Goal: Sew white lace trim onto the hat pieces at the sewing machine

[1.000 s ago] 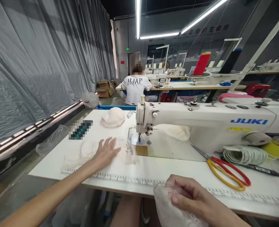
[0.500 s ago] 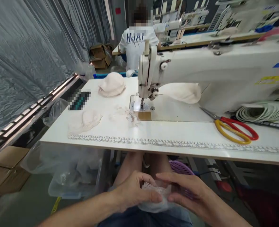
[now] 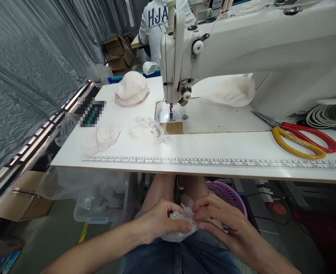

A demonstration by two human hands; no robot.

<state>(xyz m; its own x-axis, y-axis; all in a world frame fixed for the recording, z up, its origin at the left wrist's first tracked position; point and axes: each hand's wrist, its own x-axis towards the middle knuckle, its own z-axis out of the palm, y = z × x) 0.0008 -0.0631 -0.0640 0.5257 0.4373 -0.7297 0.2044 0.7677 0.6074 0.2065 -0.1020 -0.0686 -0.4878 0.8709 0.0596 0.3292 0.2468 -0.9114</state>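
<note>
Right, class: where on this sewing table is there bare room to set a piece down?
Free: the strip between printed ruler and machine bed, from lace scraps to scissors. Crowded: by the needle and cord coil. Left hand and right hand hold a lace piece in the lap.

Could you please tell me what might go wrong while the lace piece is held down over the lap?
The lace piece is held by the left hand and right hand below the table, so it could slip to the floor. The loose lace trim lies beside the presser foot and might snag there.
</note>
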